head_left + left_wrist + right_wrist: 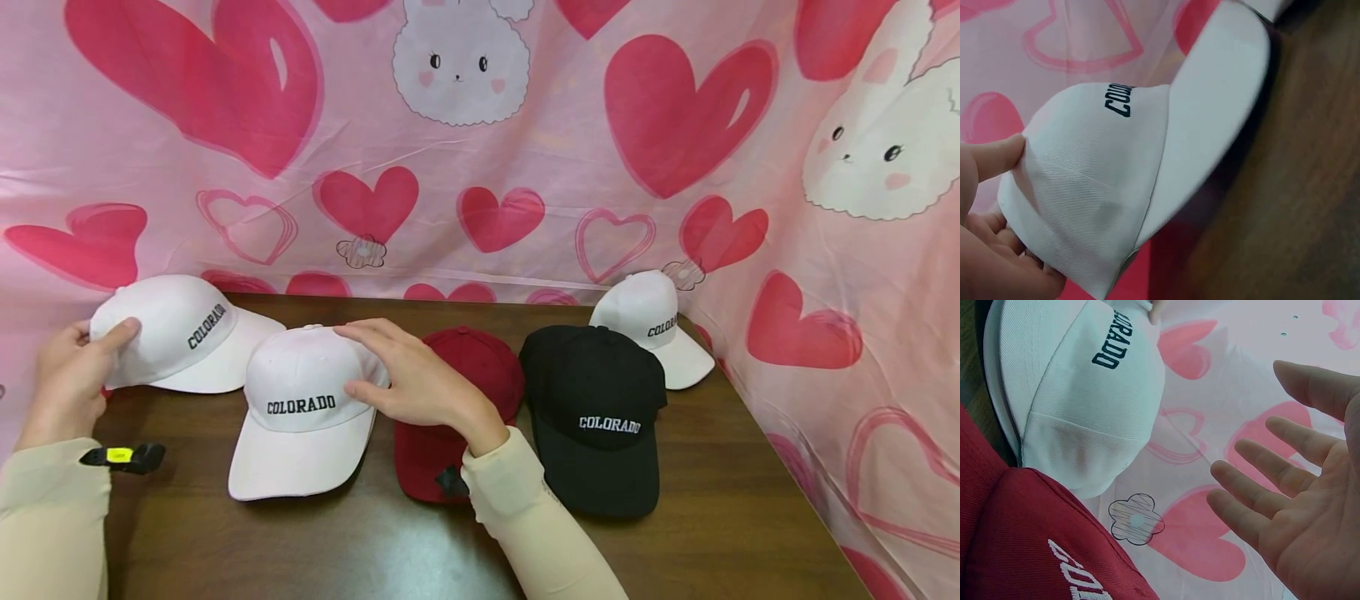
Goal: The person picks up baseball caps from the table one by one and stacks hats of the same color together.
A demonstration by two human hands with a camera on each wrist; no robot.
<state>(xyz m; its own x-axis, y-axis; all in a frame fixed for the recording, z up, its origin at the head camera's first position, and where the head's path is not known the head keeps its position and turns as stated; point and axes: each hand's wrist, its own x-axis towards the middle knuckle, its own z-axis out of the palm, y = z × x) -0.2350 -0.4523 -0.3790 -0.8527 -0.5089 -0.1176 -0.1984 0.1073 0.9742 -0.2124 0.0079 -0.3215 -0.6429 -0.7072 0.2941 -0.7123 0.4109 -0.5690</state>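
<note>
At the far left, my left hand pinches the back of a white baseball cap lettered COLORADO, thumb outside and fingers at its lower edge. The left wrist view shows this grip on the cap closely. My right hand hovers by the right side of a second white cap with the same lettering. Spread fingers hold nothing in the right wrist view. Under the right forearm lies a dark red cap, partly hidden by the hand and sleeve.
A black COLORADO cap lies to the right of the red one, overlapping a third white cap behind it. All stand on a brown wooden table. Pink heart-patterned cloth walls the back and right side.
</note>
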